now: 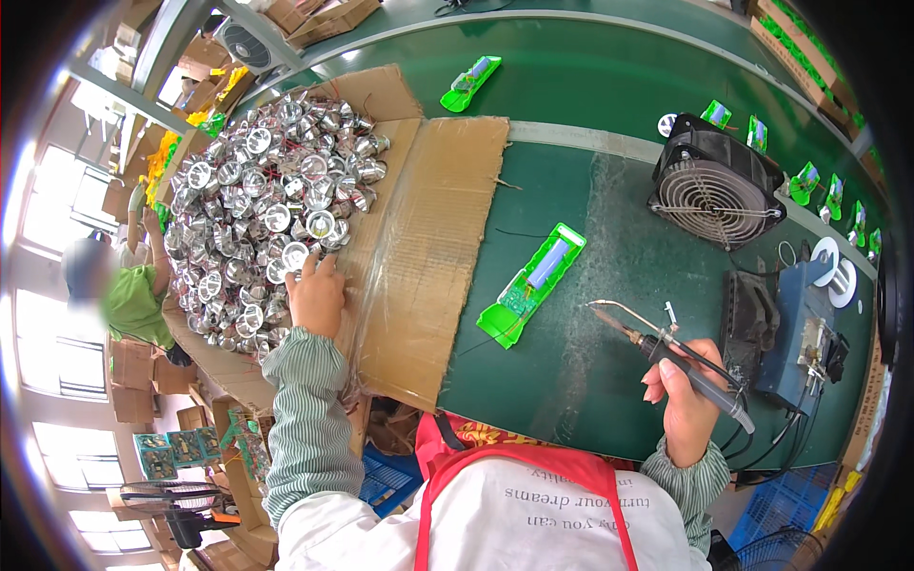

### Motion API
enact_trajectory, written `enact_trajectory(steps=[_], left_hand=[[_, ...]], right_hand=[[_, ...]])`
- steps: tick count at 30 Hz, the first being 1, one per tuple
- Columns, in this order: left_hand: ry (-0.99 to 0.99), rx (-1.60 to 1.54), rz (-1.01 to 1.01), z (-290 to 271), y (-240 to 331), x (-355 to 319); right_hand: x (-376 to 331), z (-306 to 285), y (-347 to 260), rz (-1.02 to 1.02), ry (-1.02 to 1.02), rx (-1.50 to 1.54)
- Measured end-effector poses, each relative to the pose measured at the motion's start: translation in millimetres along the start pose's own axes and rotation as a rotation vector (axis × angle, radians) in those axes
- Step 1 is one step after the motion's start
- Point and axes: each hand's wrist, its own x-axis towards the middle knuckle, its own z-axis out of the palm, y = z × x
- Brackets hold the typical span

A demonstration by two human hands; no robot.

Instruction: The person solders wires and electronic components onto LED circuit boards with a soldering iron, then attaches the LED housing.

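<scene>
My left hand reaches over a heap of shiny lamp reflectors with thin red wires, heaped in a cardboard box. Its fingers are apart, with the tips at the rim of one white-edged reflector; no firm grip shows. My right hand is closed around a soldering iron with a thin curved tube fixed along it, tip pointing left above the bench. Between my hands lies an open bright green housing, holding a blue-violet battery cell and a small green circuit board, apart from both hands.
A black fan stands at the back right. Nearer are a blue soldering station and solder spools. A cardboard flap covers the bench's left part. Another green housing lies on the far strip. A person is at far left.
</scene>
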Motion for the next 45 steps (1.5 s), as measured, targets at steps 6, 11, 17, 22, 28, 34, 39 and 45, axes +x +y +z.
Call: enact_trajectory(steps=[6, 11, 17, 22, 28, 34, 39, 45], left_hand=[[0.262, -0.473, -0.046, -8, 11, 17], [0.318, -1.079, -0.115, -21, 34, 30], [0.03, -1.533, -0.104, -58, 85, 12], [-0.033, -1.402, 0.024, -59, 116, -9], [-0.004, -1.413, 0.108, -60, 142, -17], [0.055, -1.337, 0.14, -62, 148, -18], [0.075, -1.31, 0.168, -60, 151, -18], [0.106, -1.28, 0.16, -54, 152, -17]], right_hand=[[0, 1, 0, 0.037, 0.005, 0.002], [-2, 4, -1, 0.021, -0.008, 0.025], [-2, 10, -3, 0.043, -0.044, 0.039], [0, 21, 0, 0.0, -0.114, 0.055], [6, 35, -1, -0.086, -0.209, -0.068], [13, 45, 4, 0.008, -0.22, -0.058], [19, 50, 10, 0.043, -0.228, -0.045], [24, 58, 14, 0.059, -0.209, -0.042]])
